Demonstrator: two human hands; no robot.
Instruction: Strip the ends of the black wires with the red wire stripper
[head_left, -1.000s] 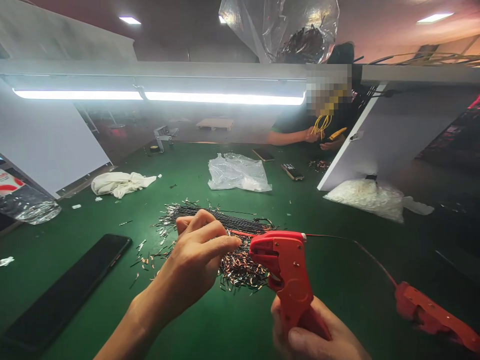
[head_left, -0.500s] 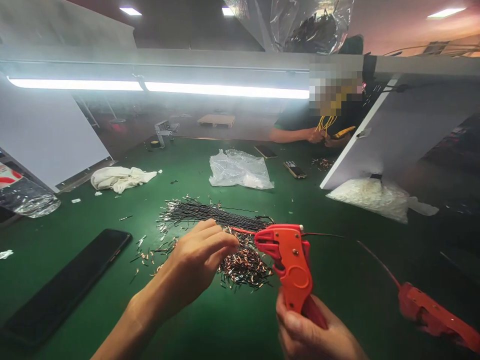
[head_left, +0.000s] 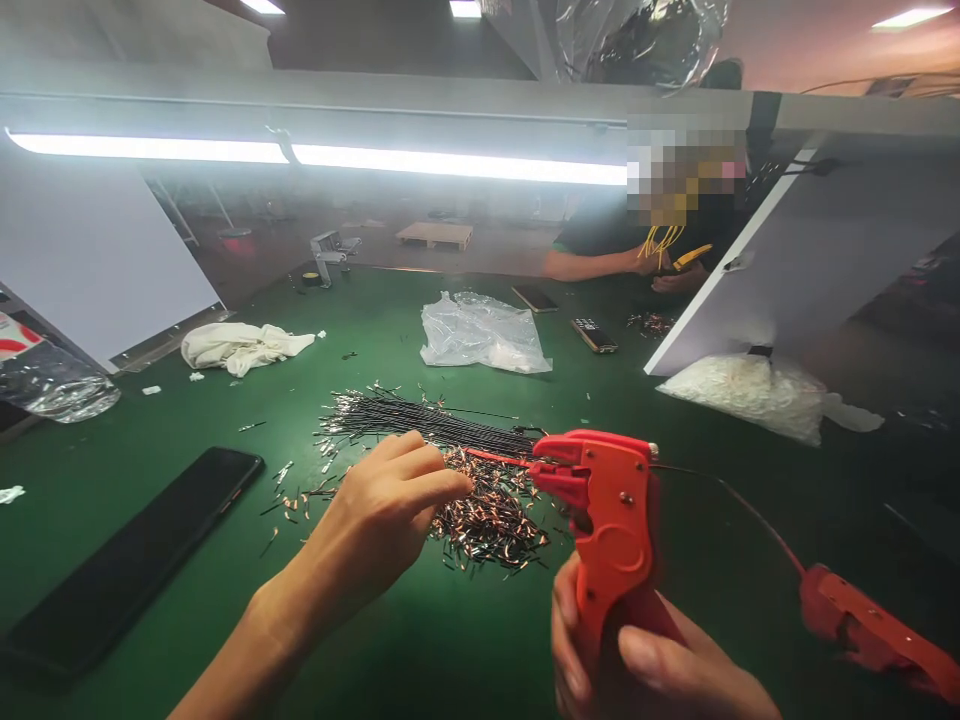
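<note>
My left hand [head_left: 397,495] is closed on a red wire [head_left: 499,457], its fingertips partly hidden behind the hand. The wire runs right to the jaws of a red wire stripper [head_left: 611,510]. My right hand [head_left: 637,640] is wrapped round the stripper's handles, holding it upright. Beyond my left hand lies a bundle of black wires [head_left: 420,418]. Between my hands and around them is a heap of black and copper-coloured clippings [head_left: 491,525].
A black phone [head_left: 135,560] lies at left, a second red tool [head_left: 874,625] at right. Farther back are a white cloth [head_left: 244,346], a clear plastic bag [head_left: 484,333], a filled bag [head_left: 750,390] and a person's hands with yellow wires.
The stripper has moved right, and its jaws look more closed on the wire's end. My right thumb has shifted on the handles. My left hand is nearly in place.
</note>
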